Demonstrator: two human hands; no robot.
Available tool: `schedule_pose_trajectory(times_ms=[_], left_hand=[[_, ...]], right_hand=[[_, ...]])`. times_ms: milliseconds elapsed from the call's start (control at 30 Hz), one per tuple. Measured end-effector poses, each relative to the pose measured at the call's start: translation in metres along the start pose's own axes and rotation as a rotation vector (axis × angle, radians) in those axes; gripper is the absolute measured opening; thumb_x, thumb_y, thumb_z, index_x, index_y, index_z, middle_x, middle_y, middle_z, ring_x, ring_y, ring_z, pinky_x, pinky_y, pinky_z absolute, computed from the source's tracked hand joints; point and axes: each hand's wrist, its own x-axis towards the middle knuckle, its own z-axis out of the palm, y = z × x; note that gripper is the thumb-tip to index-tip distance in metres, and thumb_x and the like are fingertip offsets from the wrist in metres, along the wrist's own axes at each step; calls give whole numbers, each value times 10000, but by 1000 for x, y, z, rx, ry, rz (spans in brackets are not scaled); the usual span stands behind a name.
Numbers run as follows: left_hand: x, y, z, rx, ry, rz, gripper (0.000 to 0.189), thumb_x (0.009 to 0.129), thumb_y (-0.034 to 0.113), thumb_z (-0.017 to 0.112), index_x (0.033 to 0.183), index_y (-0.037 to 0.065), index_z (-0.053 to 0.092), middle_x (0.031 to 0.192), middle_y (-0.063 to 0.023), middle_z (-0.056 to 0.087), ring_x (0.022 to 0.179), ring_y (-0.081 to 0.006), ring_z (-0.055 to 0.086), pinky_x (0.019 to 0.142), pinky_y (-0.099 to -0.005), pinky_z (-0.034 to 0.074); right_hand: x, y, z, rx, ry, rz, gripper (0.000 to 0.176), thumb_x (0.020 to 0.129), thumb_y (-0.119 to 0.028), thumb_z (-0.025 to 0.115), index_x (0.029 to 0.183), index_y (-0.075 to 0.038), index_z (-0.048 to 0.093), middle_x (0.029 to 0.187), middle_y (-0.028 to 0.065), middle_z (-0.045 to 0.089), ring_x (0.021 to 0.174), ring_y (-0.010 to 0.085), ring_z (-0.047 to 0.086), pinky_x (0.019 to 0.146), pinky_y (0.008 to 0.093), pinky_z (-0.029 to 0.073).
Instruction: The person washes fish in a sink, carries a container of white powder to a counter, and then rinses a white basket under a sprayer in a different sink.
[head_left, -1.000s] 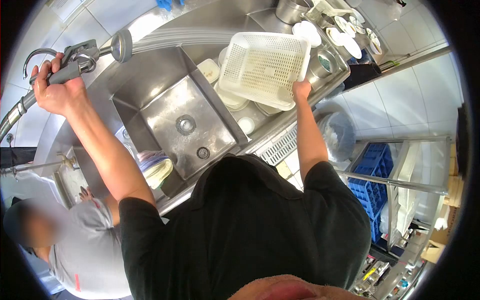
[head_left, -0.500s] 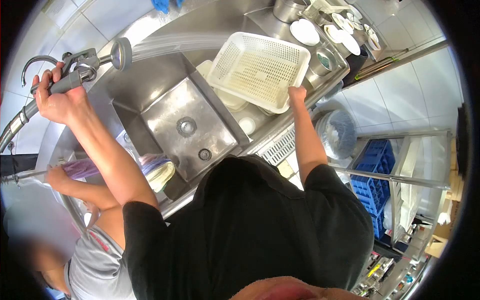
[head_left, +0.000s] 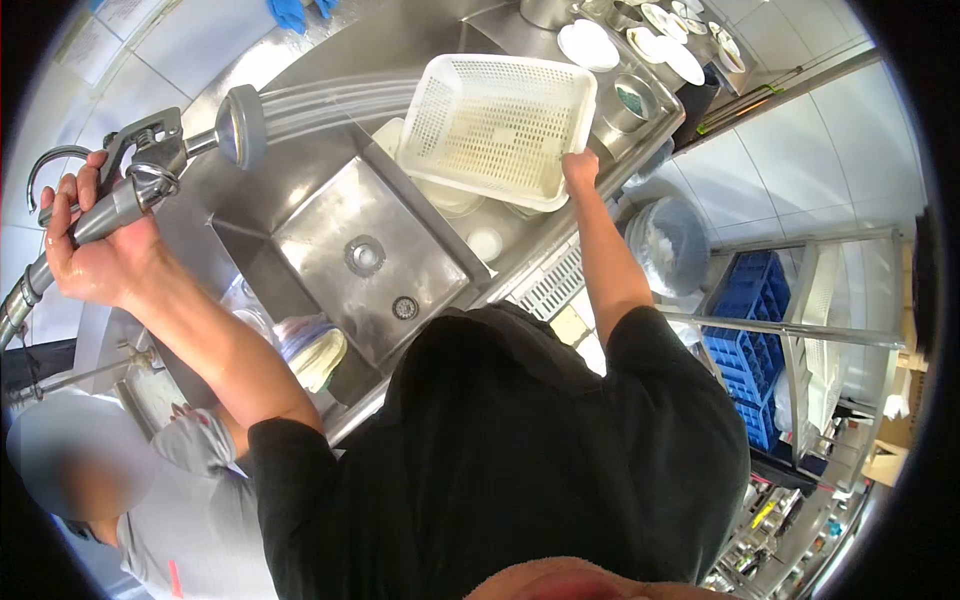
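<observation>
My left hand (head_left: 110, 245) is wrapped round the grey handle of a spray nozzle (head_left: 240, 127), fingers closed at its lever. Water streams from the nozzle head toward a white perforated plastic basket (head_left: 490, 130). My right hand (head_left: 580, 172) grips the basket's near right corner, holding it tilted with its inside facing the spray. Beneath the basket, pale containers (head_left: 452, 198) show in part on the steel counter. A small white round dish (head_left: 485, 243) lies close below them. The steel sink basin (head_left: 335, 225) lies between my arms, its drain visible.
White plates (head_left: 588, 46) and a metal pot (head_left: 628, 103) stand on the counter at upper right. Cloths or bagged items (head_left: 315, 350) lie at the sink's near left. A co-worker in a grey shirt (head_left: 200, 520) is at lower left. Blue crates (head_left: 745, 340) fill a rack at right.
The spray nozzle has come slightly lower and looks larger. The basket has shifted a little left in view, still sprayed. The co-worker's arm has drawn back from the purple cloth area.
</observation>
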Motion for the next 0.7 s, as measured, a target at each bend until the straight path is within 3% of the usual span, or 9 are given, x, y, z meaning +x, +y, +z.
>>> schedule_pose_trajectory(times_ms=[133, 233, 333, 433, 567, 700], left_hand=[[-5, 4, 2, 117, 52, -1, 318, 727, -6, 535, 1025, -10, 426, 804, -139, 499, 826, -379, 575, 844, -552, 385], [-6, 6, -9, 63, -18, -20, 334, 724, -4, 538, 1036, -11, 421, 787, -126, 481, 810, -355, 562, 844, -551, 383], [-21, 4, 11, 147, 59, 1, 342, 713, -19, 540, 1028, -21, 409, 757, -118, 450, 730, -304, 525, 840, -547, 392], [-19, 6, 1, 140, 40, -10, 328, 714, -34, 534, 1015, -34, 404, 747, -117, 437, 695, -288, 512, 840, -539, 399], [-17, 12, -16, 96, -5, -51, 310, 721, -53, 523, 1006, -45, 399, 741, -116, 428, 656, -260, 489, 858, -526, 400], [-12, 15, -31, 35, -60, -98, 301, 729, -53, 517, 1007, -44, 403, 737, -116, 431, 626, -235, 462, 882, -516, 392]], right_hand=[[3, -11, -12, 8, -15, -39, 301, 682, -68, 511, 954, -13, 627, 898, 206, 650, 893, 367, 618, 802, 405, 478], [26, 6, -8, -27, -17, -135, 288, 674, -71, 519, 933, -6, 629, 876, 208, 651, 859, 364, 627, 783, 403, 488], [31, 1, -14, -164, 19, -209, 280, 665, -71, 522, 912, -3, 634, 828, 212, 653, 820, 351, 639, 759, 396, 499], [31, -10, -21, 13, -68, -116, 273, 657, -74, 516, 890, -2, 638, 785, 224, 647, 799, 340, 646, 744, 396, 501], [47, -4, -17, 48, -25, -312, 296, 655, -75, 516, 916, -1, 636, 787, 230, 647, 768, 354, 641, 728, 398, 492], [65, -3, -9, -55, -71, -330, 374, 655, -64, 514, 1007, -32, 635, 836, 225, 651, 795, 359, 638, 736, 400, 489]])
